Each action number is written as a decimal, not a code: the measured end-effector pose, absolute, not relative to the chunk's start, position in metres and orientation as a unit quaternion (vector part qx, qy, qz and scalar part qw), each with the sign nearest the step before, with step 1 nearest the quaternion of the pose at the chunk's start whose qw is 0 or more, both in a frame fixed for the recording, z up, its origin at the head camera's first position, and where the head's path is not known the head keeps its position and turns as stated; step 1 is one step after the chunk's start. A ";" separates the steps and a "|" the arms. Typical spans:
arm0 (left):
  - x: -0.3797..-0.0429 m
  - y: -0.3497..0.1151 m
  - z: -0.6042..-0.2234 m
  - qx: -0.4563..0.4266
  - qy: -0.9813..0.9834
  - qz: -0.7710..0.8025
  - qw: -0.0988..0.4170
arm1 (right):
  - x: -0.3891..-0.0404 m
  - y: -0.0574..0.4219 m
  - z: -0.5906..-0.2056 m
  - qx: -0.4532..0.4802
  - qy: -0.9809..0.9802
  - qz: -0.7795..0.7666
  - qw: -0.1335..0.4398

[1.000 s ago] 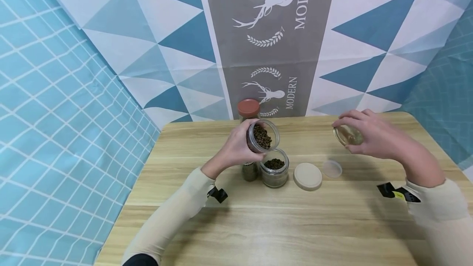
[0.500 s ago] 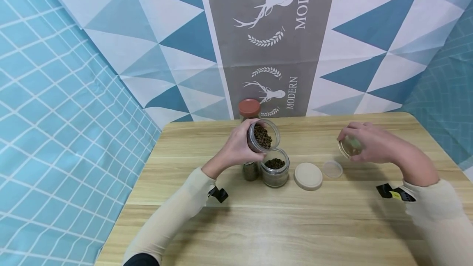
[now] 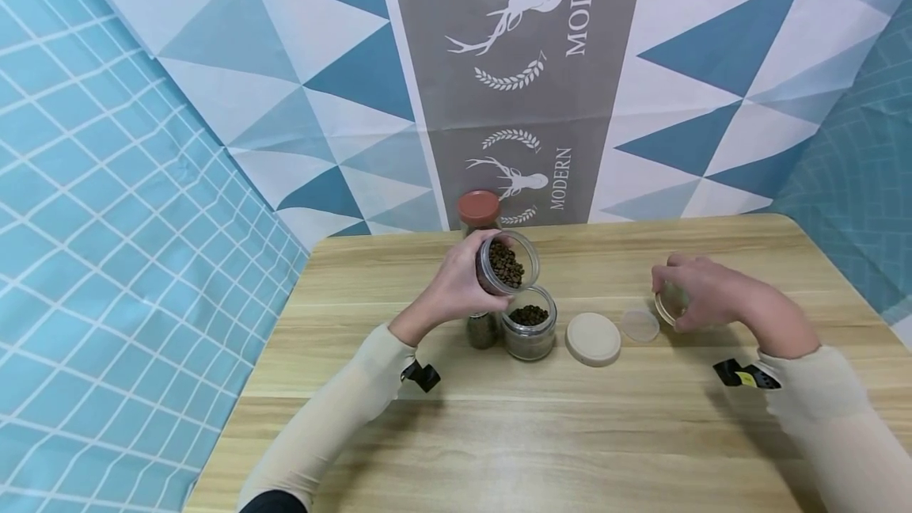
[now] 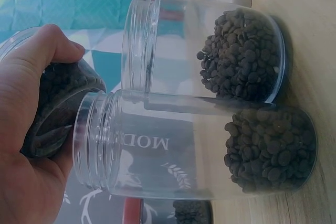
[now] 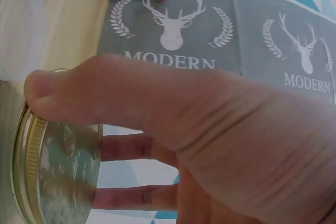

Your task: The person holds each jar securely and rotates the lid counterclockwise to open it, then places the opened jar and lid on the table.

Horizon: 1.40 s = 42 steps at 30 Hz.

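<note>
My left hand (image 3: 456,279) grips a clear jar of dark brown pellets (image 3: 504,264), tilted with its mouth to the right. Just below it stands an open clear jar (image 3: 529,332), part filled with similar pellets. A second open jar (image 4: 194,150) of pellets stands beside that one, largely hidden in the head view by the hand. Over at the right, my right hand (image 3: 712,291) pinches a gold-rimmed lid (image 5: 31,166) by its edge, thumb on one side and fingers on the other, low over the table. The lid's face is reflective.
Between the jars and my right hand lie a round beige lid (image 3: 594,339) and a translucent plastic disc (image 3: 640,324). Behind my left hand stands a jar with a red lid (image 3: 479,206), near the patterned backdrop (image 3: 520,101). All rest on a wooden table (image 3: 513,442).
My right hand has lowered the gold-rimmed lid toward the table, close to the plastic disc, turning it more edge-on. My left hand keeps the tilted jar in place.
</note>
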<state>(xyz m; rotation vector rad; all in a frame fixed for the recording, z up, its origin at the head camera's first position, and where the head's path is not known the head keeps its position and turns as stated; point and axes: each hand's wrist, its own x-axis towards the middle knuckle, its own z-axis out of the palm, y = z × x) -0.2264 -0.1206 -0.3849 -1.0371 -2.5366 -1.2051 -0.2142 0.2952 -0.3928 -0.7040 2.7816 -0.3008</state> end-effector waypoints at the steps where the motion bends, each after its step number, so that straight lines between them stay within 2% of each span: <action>1: -0.226 -0.120 -0.385 -0.346 -0.845 -0.402 0.073 | -0.214 0.295 -0.394 -0.238 0.956 -0.106 0.136; 16: -0.226 -0.119 -0.385 -0.340 -0.846 -0.407 0.063 | -0.215 0.297 -0.410 -0.196 0.952 -0.108 0.209; 42: -0.227 -0.120 -0.379 -0.343 -0.848 -0.398 0.074 | -0.213 0.287 -0.417 -0.181 0.950 -0.114 0.226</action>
